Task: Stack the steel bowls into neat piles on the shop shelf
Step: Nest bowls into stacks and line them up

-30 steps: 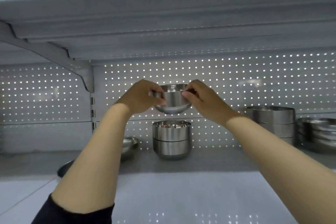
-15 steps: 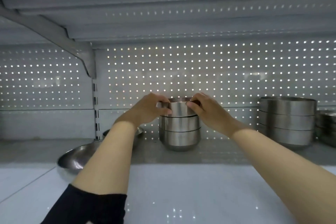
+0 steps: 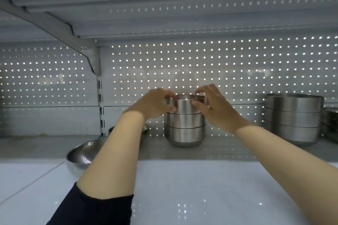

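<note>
A stack of three small steel bowls (image 3: 184,133) stands at the back of the white shelf (image 3: 201,188). Its top bowl (image 3: 184,105) sits nested in the one below. My left hand (image 3: 155,104) grips that bowl's left rim, thumb on the wall. On the other side, my right hand (image 3: 215,107) has its thumb on the wall while its fingers arch over the rim. A wide loose steel bowl (image 3: 82,155) lies tilted at the left, partly hidden by my left forearm.
A pile of three larger bowls (image 3: 292,120) stands at the right, with more steel dishes (image 3: 331,122) at the frame edge. Another small bowl (image 3: 146,128) peeks out behind my left arm. The upper shelf and its bracket (image 3: 87,51) hang overhead.
Both hands lowered the bowl from mid-air onto the two stacked bowls, making a stack of three. My right fingers now arch more loosely over the rim.
</note>
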Available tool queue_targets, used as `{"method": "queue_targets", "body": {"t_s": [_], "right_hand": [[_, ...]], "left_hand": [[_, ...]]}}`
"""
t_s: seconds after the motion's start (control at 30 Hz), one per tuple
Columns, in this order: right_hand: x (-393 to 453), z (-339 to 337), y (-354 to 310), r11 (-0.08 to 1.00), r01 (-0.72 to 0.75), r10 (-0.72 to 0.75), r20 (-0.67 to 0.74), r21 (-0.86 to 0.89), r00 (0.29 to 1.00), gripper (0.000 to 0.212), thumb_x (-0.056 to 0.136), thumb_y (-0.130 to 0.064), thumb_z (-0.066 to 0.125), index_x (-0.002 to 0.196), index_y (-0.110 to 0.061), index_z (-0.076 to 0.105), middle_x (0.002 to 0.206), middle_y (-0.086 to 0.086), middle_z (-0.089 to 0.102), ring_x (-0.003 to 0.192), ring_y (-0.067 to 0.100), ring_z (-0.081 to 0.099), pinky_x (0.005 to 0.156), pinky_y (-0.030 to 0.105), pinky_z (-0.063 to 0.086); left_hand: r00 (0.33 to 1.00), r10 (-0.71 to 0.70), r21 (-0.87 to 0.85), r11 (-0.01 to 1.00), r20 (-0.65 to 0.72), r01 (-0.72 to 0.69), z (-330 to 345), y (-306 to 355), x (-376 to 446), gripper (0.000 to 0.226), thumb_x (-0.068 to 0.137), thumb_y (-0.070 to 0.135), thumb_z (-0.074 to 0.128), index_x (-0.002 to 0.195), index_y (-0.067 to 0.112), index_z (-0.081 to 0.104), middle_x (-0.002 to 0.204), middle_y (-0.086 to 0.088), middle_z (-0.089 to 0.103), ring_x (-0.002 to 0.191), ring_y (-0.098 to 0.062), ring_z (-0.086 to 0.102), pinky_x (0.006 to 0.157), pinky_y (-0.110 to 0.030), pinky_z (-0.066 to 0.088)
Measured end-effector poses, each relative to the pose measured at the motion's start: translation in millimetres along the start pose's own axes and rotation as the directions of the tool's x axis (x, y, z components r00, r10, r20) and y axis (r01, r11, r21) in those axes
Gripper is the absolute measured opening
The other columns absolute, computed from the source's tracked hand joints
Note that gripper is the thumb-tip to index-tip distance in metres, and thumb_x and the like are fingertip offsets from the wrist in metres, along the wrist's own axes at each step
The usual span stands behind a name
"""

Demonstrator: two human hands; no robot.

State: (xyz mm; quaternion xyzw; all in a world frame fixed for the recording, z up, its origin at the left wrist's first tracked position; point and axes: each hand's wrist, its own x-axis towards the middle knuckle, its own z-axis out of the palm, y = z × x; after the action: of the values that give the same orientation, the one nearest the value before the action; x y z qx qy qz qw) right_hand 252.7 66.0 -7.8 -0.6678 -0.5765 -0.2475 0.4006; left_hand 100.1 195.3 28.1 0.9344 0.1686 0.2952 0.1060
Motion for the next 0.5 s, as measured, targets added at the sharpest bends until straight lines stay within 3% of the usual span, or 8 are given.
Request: {"method": "queue_targets", "body": {"t_s": [0.07, 0.13, 0.2, 0.27, 0.37, 0.43, 0.5], "right_hand": [[3, -8, -19, 0.998, 0.047, -0.045, -0.063, 0.033, 0.997, 0.023, 0.091, -0.02, 0.058, 0.113, -0.016, 0.054, 0.109, -0.01, 0.045, 0.069, -0.007, 0.046, 0.067, 0.011, 0.033], [6, -11, -45, 0.991, 0.084, -0.079, -0.053, 0.101, 0.996, 0.014, 0.088, -0.016, 0.058, 0.101, -0.022, 0.059, 0.1, -0.013, 0.052, 0.068, -0.007, 0.046, 0.067, 0.012, 0.033], [3, -5, -75, 0.988, 0.103, -0.113, 0.081, 0.115, 0.99, 0.012, 0.087, -0.019, 0.06, 0.093, -0.028, 0.062, 0.088, -0.017, 0.053, 0.069, -0.003, 0.047, 0.069, 0.019, 0.036], [-6, 11, -102, 0.979, 0.182, -0.2, 0.277, 0.089, 0.94, 0.014, 0.086, -0.024, 0.062, 0.099, -0.029, 0.065, 0.081, -0.019, 0.052, 0.069, -0.001, 0.047, 0.07, 0.023, 0.037], [-19, 39, -133, 0.938, 0.33, -0.34, 0.473, 0.106, 0.813, 0.026, 0.086, -0.021, 0.062, 0.112, -0.021, 0.065, 0.093, -0.012, 0.053, 0.069, 0.003, 0.043, 0.068, 0.021, 0.035], [-23, 53, -145, 0.924, 0.361, -0.37, 0.539, 0.126, 0.757, 0.029, 0.086, -0.019, 0.063, 0.115, -0.018, 0.063, 0.098, -0.008, 0.054, 0.068, 0.002, 0.043, 0.063, 0.016, 0.033], [-27, 62, -152, 0.921, 0.366, -0.369, 0.591, 0.131, 0.717, 0.027, 0.087, -0.021, 0.062, 0.113, -0.017, 0.063, 0.1, -0.007, 0.059, 0.066, 0.0, 0.044, 0.058, 0.008, 0.031]], "left_hand": [[1.0, -0.014, 0.068, 0.998, -0.01, 0.015, -21, 6, -10, 0.034, 0.085, 0.02, 0.063, 0.119, 0.019, 0.059, 0.119, -0.001, 0.057, 0.108, -0.02, 0.055, 0.088, -0.024, 0.039], [0.998, -0.066, 0.152, 0.986, 0.003, 0.065, -45, 4, -26, 0.02, 0.085, 0.022, 0.063, 0.106, 0.023, 0.064, 0.105, 0.006, 0.061, 0.095, -0.013, 0.057, 0.082, -0.021, 0.041], [0.992, -0.124, 0.229, 0.967, 0.038, 0.112, -64, -6, -51, 0.005, 0.083, 0.026, 0.067, 0.086, 0.029, 0.066, 0.087, 0.014, 0.062, 0.078, -0.004, 0.057, 0.065, -0.017, 0.042], [0.979, -0.18, 0.301, 0.943, 0.091, 0.145, -77, -21, -84, 0.007, 0.077, 0.029, 0.071, 0.073, 0.032, 0.067, 0.074, 0.021, 0.06, 0.069, 0.003, 0.054, 0.055, -0.016, 0.04], [0.952, -0.236, 0.362, 0.919, 0.194, 0.154, -86, -45, -127, 0.014, 0.08, 0.035, 0.066, 0.067, 0.036, 0.068, 0.073, 0.018, 0.065, 0.072, -0.001, 0.059, 0.068, -0.023, 0.049], [0.931, -0.276, 0.25, 0.944, 0.237, 0.216, -88, -57, -149, 0.02, 0.085, 0.044, 0.058, 0.075, 0.031, 0.071, 0.079, 0.007, 0.069, 0.073, -0.008, 0.06, 0.078, -0.029, 0.048], [0.923, -0.258, 0.167, 0.962, 0.285, 0.217, -88, -64, -164, 0.019, 0.081, 0.05, 0.06, 0.082, 0.035, 0.072, 0.084, 0.009, 0.07, 0.073, -0.002, 0.059, 0.076, -0.024, 0.047]]}}
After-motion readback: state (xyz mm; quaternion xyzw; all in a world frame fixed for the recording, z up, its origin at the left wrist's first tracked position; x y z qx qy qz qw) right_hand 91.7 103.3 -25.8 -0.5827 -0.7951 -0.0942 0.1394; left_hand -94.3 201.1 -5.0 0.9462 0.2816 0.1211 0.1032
